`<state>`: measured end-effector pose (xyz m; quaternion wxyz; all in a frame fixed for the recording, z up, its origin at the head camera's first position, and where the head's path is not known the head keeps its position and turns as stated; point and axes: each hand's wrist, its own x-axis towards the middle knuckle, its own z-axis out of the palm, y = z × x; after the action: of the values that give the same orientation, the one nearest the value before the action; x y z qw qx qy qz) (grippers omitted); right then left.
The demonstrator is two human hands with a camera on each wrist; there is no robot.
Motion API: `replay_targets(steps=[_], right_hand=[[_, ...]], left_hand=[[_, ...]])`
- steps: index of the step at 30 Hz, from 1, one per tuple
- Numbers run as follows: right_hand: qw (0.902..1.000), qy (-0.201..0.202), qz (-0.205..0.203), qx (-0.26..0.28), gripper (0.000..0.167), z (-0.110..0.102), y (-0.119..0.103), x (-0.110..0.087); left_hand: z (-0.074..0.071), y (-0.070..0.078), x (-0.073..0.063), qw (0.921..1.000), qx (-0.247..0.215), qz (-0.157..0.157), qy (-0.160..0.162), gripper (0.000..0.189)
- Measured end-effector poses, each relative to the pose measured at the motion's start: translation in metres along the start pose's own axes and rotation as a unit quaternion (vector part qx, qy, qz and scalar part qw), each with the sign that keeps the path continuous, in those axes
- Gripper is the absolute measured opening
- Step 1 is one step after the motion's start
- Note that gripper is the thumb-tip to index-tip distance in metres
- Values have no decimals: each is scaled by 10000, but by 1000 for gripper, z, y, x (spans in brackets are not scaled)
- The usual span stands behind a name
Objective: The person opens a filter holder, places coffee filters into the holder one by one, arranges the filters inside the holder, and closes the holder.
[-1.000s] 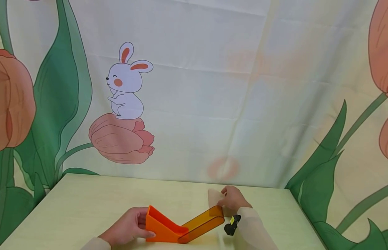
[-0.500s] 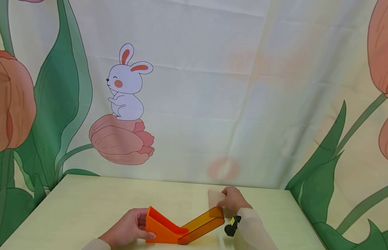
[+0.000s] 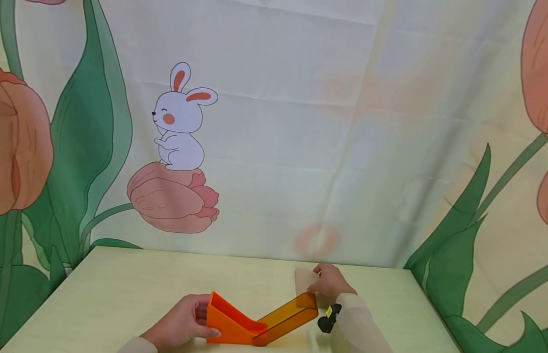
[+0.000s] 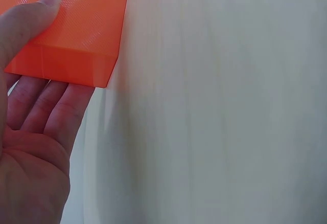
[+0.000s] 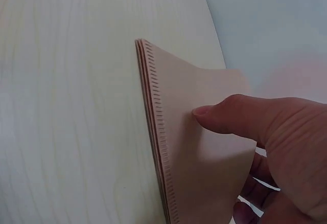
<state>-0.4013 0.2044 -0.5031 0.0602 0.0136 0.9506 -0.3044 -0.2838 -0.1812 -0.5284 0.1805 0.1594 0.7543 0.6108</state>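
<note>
My left hand (image 3: 181, 321) grips an orange plastic case (image 3: 227, 323) by its tall end, thumb on the near side in the head view and fingers behind. A translucent amber lid (image 3: 287, 318) swings open from the case's low end, tilted up to the right. In the left wrist view the thumb presses the ridged orange face. Further back, my right hand (image 3: 331, 282) holds a flat beige layered pad (image 5: 179, 106) with short dashes along one edge. Its thumb lies on the top face; the other fingers are partly hidden behind the pad.
A pale wooden table (image 3: 137, 279) lies beneath both hands. Behind it hangs a cloth backdrop (image 3: 274, 147) printed with tulips and a rabbit. A small black device with a yellow mark (image 3: 329, 317) sits at the right wrist.
</note>
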Motion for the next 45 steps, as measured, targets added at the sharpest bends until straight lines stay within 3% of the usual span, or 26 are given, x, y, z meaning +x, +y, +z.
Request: replay_targets(steps=[8,14,24,28,32,45], right_hand=[[9994,-79,292,177,39,-10,5,1],[9995,-262,-45,151,17,-24,12,6],[9949,-549,-476,703,29,-40,21,5],[9889,-777,-594,1119,38,-49,19,-3],[9842,-903,-715,1347,36,-57,13,-11],[9852,-708,-1054,1148,23,-72,-1,-27]], left_hand=[[1,1,1,10000,58,-12,31,54],[2,3,0,10000,46,-20,38,54],[1,1,-1,10000,8,-29,47,55],[1,-1,-1,10000,-7,0,14,55],[0,-2,0,10000,13,-4,14,55],[2,3,0,10000,63,-28,22,56]])
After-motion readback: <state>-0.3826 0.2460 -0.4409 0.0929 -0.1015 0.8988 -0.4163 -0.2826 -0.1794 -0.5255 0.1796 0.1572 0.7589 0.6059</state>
